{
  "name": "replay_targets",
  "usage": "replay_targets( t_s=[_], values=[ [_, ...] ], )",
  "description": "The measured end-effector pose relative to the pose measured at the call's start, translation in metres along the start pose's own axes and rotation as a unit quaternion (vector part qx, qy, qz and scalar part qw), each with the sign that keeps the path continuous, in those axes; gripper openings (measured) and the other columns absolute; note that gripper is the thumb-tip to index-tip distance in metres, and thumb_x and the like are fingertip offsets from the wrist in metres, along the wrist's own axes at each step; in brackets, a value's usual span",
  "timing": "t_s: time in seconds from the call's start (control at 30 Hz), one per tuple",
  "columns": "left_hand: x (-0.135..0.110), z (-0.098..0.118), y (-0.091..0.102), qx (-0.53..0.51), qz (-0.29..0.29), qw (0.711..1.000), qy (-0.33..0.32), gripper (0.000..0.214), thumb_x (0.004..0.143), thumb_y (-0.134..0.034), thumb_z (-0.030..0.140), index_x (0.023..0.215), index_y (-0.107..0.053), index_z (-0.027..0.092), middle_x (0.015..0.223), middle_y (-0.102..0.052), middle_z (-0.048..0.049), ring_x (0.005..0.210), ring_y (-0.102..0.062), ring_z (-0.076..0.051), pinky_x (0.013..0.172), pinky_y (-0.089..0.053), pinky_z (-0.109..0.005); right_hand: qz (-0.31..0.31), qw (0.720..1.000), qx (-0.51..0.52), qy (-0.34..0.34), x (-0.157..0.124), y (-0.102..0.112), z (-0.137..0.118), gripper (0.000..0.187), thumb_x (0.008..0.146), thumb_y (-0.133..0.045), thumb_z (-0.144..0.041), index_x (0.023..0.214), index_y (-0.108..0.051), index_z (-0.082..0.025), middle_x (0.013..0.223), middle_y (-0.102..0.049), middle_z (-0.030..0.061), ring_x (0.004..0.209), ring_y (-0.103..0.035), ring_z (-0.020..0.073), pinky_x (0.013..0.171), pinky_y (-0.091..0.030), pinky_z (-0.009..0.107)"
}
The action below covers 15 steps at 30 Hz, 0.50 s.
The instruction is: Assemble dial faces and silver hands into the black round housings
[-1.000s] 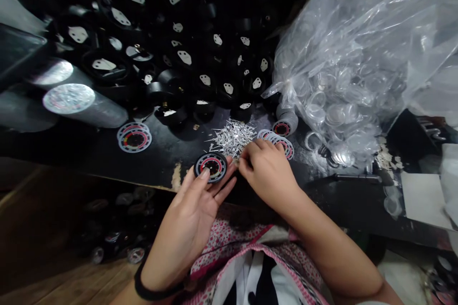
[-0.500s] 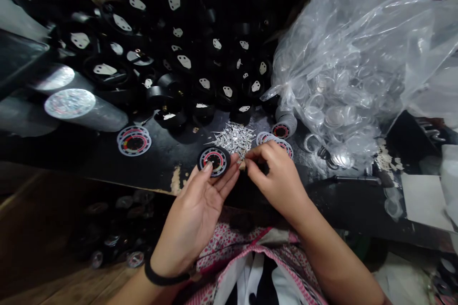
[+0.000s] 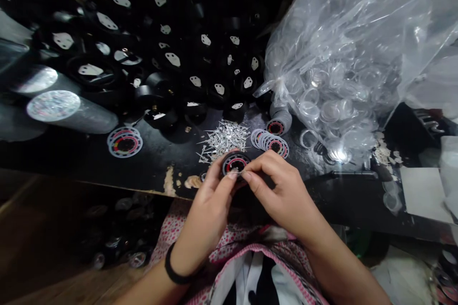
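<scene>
My left hand [image 3: 209, 200] is wrapped round a small black gauge [image 3: 234, 159], its dial with a red and white ring tilted up towards me. The left thumb rests at the near edge of the dial. From the right, my right hand [image 3: 277, 178] pinches a thin pale pointer needle [image 3: 240, 172] between thumb and forefinger, right over the dial face. Whether the needle touches the dial's centre I cannot tell. A heap of silvery pointer needles [image 3: 227, 136] lies just beyond the gauge. Loose printed dial discs [image 3: 277, 145] overlap beyond the right hand.
Many black gauge housings [image 3: 157, 88] with white plates crowd the back. A clear plastic bag [image 3: 332, 57] of transparent round covers fills the right. More dial discs [image 3: 125, 144] and wrapped cylinders [image 3: 71, 109] are at left; a white card [image 3: 425, 193] lies at right.
My left hand has turned and brought the gauge right and nearer to me. The right hand has gone from beside the needle heap to the dial, pinching a needle. The view has shifted slightly.
</scene>
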<state>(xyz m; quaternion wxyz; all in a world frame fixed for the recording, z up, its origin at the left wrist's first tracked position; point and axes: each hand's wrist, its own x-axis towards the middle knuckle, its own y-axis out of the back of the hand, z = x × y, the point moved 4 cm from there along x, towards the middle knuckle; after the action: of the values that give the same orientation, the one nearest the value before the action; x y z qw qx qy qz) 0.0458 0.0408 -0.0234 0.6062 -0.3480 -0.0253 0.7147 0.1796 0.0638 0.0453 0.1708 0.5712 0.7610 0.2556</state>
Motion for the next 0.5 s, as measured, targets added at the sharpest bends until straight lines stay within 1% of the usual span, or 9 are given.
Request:
replay_targets(
  t_s=[0.03, 0.13, 0.23, 0.3, 0.4, 0.47, 0.5],
  values=[
    [0.001, -0.003, -0.001, 0.014, -0.012, 1.000, 0.005, 0.033, 0.086, -0.071, 0.035, 0.118, -0.067, 0.031, 0.121, -0.072, 0.0004, 0.120, -0.064, -0.022, 0.102, -0.051, -0.033, -0.005, 1.000, -0.015, -0.006, -0.001, 0.000, 0.000, 0.012, 0.097, -0.055, -0.023, 0.088, -0.063, -0.020, 0.088, -0.063, 0.0014, 0.088, -0.058, 0.0159, 0.081, -0.041, 0.033],
    [0.000, -0.009, -0.004, 0.034, -0.030, 0.999, -0.011, 0.030, 0.087, -0.069, 0.035, 0.117, -0.066, 0.031, 0.123, -0.071, 0.0011, 0.121, -0.063, -0.022, 0.105, -0.048, -0.033, -0.012, 0.998, -0.049, -0.027, -0.002, 0.000, 0.002, 0.014, 0.097, -0.054, -0.023, 0.087, -0.063, -0.019, 0.087, -0.062, 0.0019, 0.085, -0.057, 0.0166, 0.078, -0.040, 0.034],
    [-0.003, -0.011, -0.005, 0.043, -0.037, 0.998, -0.017, 0.028, 0.088, -0.068, 0.034, 0.116, -0.066, 0.033, 0.124, -0.070, 0.0019, 0.122, -0.062, -0.021, 0.106, -0.047, -0.031, -0.016, 0.997, -0.067, -0.034, -0.003, 0.000, 0.002, 0.015, 0.097, -0.054, -0.024, 0.085, -0.062, -0.020, 0.084, -0.062, 0.0009, 0.083, -0.056, 0.0161, 0.079, -0.039, 0.034],
    [-0.004, -0.010, -0.006, 0.048, -0.040, 0.998, -0.018, 0.028, 0.088, -0.069, 0.034, 0.116, -0.066, 0.032, 0.124, -0.070, 0.0014, 0.122, -0.062, -0.022, 0.107, -0.047, -0.033, -0.020, 0.996, -0.073, -0.037, -0.003, 0.000, 0.002, 0.015, 0.097, -0.054, -0.024, 0.084, -0.062, -0.020, 0.083, -0.061, 0.0000, 0.082, -0.055, 0.0156, 0.079, -0.038, 0.034],
    [-0.004, -0.005, -0.005, 0.041, -0.035, 0.999, -0.002, 0.029, 0.087, -0.070, 0.034, 0.116, -0.067, 0.031, 0.123, -0.072, -0.0001, 0.119, -0.064, -0.023, 0.107, -0.048, -0.036, -0.011, 0.999, -0.036, -0.031, -0.004, 0.002, 0.002, 0.015, 0.095, -0.055, -0.023, 0.082, -0.061, -0.020, 0.080, -0.060, -0.0019, 0.079, -0.055, 0.0137, 0.077, -0.039, 0.032],
    [-0.005, 0.000, -0.002, 0.015, -0.012, 1.000, 0.008, 0.026, 0.088, -0.069, 0.034, 0.113, -0.069, 0.029, 0.117, -0.075, -0.0014, 0.115, -0.067, -0.023, 0.107, -0.048, -0.037, 0.018, 0.999, 0.004, -0.040, -0.005, 0.006, 0.005, 0.014, 0.094, -0.056, -0.023, 0.081, -0.060, -0.020, 0.077, -0.059, -0.0031, 0.076, -0.054, 0.0121, 0.074, -0.040, 0.029],
    [-0.006, 0.003, 0.000, -0.004, 0.001, 1.000, 0.002, 0.022, 0.089, -0.067, 0.033, 0.110, -0.070, 0.027, 0.114, -0.076, -0.0024, 0.114, -0.068, -0.023, 0.107, -0.048, -0.039, 0.035, 0.998, 0.016, -0.053, -0.005, 0.009, 0.007, 0.014, 0.094, -0.057, -0.022, 0.080, -0.059, -0.020, 0.076, -0.058, -0.0036, 0.074, -0.054, 0.0116, 0.071, -0.041, 0.028]
  ],
)
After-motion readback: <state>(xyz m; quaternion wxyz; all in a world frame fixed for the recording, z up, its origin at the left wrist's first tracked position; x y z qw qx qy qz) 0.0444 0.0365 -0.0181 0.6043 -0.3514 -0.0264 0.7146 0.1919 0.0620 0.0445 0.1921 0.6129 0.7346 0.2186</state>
